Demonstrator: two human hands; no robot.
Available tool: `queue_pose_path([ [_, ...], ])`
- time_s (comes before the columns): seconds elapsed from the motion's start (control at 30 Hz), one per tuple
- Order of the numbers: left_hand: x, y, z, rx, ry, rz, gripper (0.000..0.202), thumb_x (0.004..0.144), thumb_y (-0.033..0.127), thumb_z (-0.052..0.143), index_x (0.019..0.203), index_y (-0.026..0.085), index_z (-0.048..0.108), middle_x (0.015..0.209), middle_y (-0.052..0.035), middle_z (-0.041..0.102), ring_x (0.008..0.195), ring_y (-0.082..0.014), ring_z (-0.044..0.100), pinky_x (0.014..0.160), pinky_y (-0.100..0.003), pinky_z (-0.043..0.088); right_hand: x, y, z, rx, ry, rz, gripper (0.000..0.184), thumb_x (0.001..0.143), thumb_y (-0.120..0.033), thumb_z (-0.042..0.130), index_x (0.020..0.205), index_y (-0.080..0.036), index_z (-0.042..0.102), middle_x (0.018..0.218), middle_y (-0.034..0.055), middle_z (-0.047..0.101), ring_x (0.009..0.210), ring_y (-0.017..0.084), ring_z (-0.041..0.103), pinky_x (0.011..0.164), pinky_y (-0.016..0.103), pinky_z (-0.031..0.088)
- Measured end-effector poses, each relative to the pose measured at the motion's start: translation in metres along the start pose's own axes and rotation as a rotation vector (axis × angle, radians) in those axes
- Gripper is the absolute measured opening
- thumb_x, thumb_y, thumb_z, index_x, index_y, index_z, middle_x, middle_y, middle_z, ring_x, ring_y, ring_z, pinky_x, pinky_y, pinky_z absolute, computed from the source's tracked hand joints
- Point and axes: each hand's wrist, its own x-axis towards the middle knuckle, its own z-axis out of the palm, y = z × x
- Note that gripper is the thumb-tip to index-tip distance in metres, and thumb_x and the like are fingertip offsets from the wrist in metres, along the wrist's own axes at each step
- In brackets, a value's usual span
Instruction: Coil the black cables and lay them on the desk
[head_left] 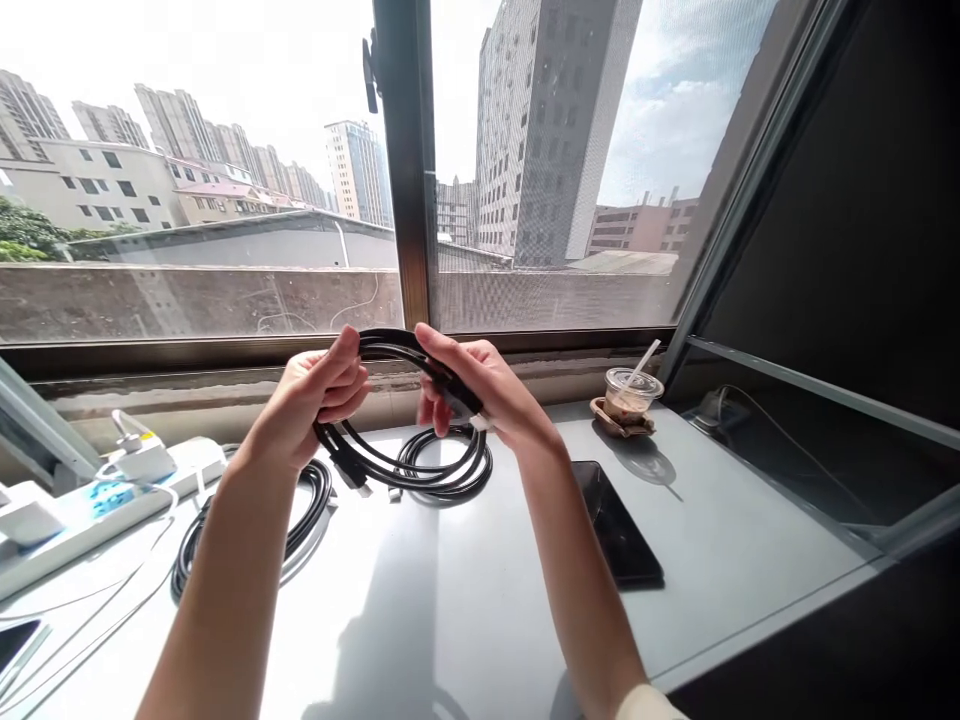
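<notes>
Both hands hold a coiled black cable (390,470) up above a grey table (720,520) in front of a window. My left hand (319,395) is closed round the left side of the coil, thumb on top. My right hand (480,390) is closed round the right side, fingers wrapped over the strands near a white tag. The lower loops hang below the hands, with a plug end dangling. A second coiled black cable (450,460) lies on the table just behind, and a third coil (307,510) lies under my left forearm.
A black phone (619,525) lies face up right of my right forearm. A plastic cup with a straw (632,392) stands on a saucer near the window. A white power strip (90,505) with chargers and white leads lies at the left. A dark cabinet stands at the right.
</notes>
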Motion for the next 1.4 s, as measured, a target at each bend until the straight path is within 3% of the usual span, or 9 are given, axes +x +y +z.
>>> queue_pose_path([
  [0.13, 0.001, 0.004, 0.000, -0.120, 0.139, -0.045, 0.063, 0.074, 0.053, 0.063, 0.047, 0.017, 0.018, 0.043, 0.0073, 0.013, 0.036, -0.0024, 0.015, 0.038, -0.024, 0.007, 0.004, 0.008, 0.001, -0.504, 0.361, -0.238, 0.041, 0.081, -0.050, 0.057, 0.109, -0.021, 0.060, 0.110, 0.0061, 0.063, 0.092, 0.018, 0.062, 0.073, 0.026, 0.051],
  [0.3, 0.002, 0.008, 0.003, -0.270, 0.185, -0.083, 0.054, 0.091, 0.035, 0.043, 0.044, 0.017, 0.024, 0.037, 0.0066, 0.015, 0.030, -0.0031, 0.014, 0.033, -0.022, 0.007, 0.010, 0.016, 0.001, -0.843, 0.390, -0.338, 0.049, 0.084, -0.033, 0.058, 0.131, -0.024, 0.045, 0.124, 0.0039, 0.057, 0.106, 0.020, 0.058, 0.087, 0.030, 0.049],
  [0.43, 0.001, 0.016, 0.005, -0.295, 0.182, -0.083, 0.055, 0.091, 0.031, 0.038, 0.039, 0.018, 0.025, 0.034, 0.0056, 0.014, 0.027, -0.0038, 0.015, 0.031, -0.022, 0.008, 0.012, 0.018, 0.002, -0.662, 0.399, -0.368, 0.037, 0.087, -0.036, 0.055, 0.121, -0.021, 0.053, 0.107, 0.0022, 0.064, 0.094, 0.015, 0.063, 0.080, 0.024, 0.051],
  [0.6, 0.002, 0.017, 0.006, -0.223, 0.202, -0.060, 0.062, 0.092, 0.035, 0.034, 0.034, 0.016, 0.023, 0.032, 0.0038, 0.013, 0.027, -0.0038, 0.017, 0.031, -0.021, 0.009, 0.007, 0.011, 0.005, -0.207, 0.162, -0.296, 0.035, 0.086, -0.047, 0.050, 0.095, -0.016, 0.062, 0.064, -0.0010, 0.062, 0.050, 0.008, 0.058, 0.044, 0.017, 0.046],
  [0.83, 0.005, 0.006, 0.001, -0.302, -0.081, 0.025, 0.060, 0.093, 0.040, 0.027, 0.038, 0.016, 0.017, 0.034, 0.0036, 0.010, 0.030, -0.0048, 0.018, 0.034, -0.020, 0.019, -0.002, -0.004, 0.005, 0.218, -0.096, -0.207, 0.053, 0.082, -0.046, 0.058, 0.130, -0.029, 0.044, 0.060, -0.0076, 0.059, 0.044, 0.006, 0.054, 0.040, 0.014, 0.044],
  [1.0, 0.007, 0.005, 0.002, -0.396, -0.025, -0.100, 0.058, 0.095, 0.039, 0.024, 0.041, 0.017, 0.025, 0.037, 0.0055, 0.013, 0.030, -0.0049, 0.015, 0.031, -0.019, 0.014, 0.005, 0.003, 0.003, 0.384, -0.077, -0.182, 0.050, 0.085, -0.061, 0.043, 0.118, -0.026, 0.056, 0.063, -0.0046, 0.057, 0.041, 0.005, 0.051, 0.040, 0.016, 0.045],
  [1.17, 0.005, 0.006, 0.004, -0.470, 0.061, -0.191, 0.053, 0.094, 0.041, 0.035, 0.047, 0.018, 0.030, 0.035, 0.0080, 0.017, 0.030, -0.0042, 0.011, 0.029, -0.018, 0.014, 0.006, 0.003, 0.010, 0.252, 0.018, -0.179, 0.044, 0.080, -0.051, 0.058, 0.116, -0.026, 0.054, 0.081, -0.0024, 0.064, 0.048, 0.005, 0.055, 0.046, 0.018, 0.051],
  [1.27, 0.002, 0.010, 0.004, -0.517, 0.089, -0.175, 0.052, 0.094, 0.042, 0.033, 0.048, 0.018, 0.029, 0.034, 0.0085, 0.017, 0.028, -0.0039, 0.011, 0.028, -0.018, 0.014, 0.001, 0.001, 0.013, 0.045, 0.083, -0.285, 0.046, 0.074, -0.036, 0.069, 0.116, -0.026, 0.053, 0.095, -0.0009, 0.064, 0.053, 0.005, 0.056, 0.052, 0.019, 0.054],
  [1.4, -0.004, 0.018, 0.005, -0.518, 0.127, -0.152, 0.052, 0.095, 0.041, 0.031, 0.048, 0.019, 0.028, 0.034, 0.0088, 0.016, 0.025, -0.0035, 0.011, 0.027, -0.018, 0.012, -0.001, 0.005, 0.014, -0.295, 0.262, -0.442, 0.034, 0.080, -0.028, 0.063, 0.113, -0.023, 0.057, 0.101, 0.0013, 0.063, 0.067, 0.009, 0.061, 0.055, 0.019, 0.054],
])
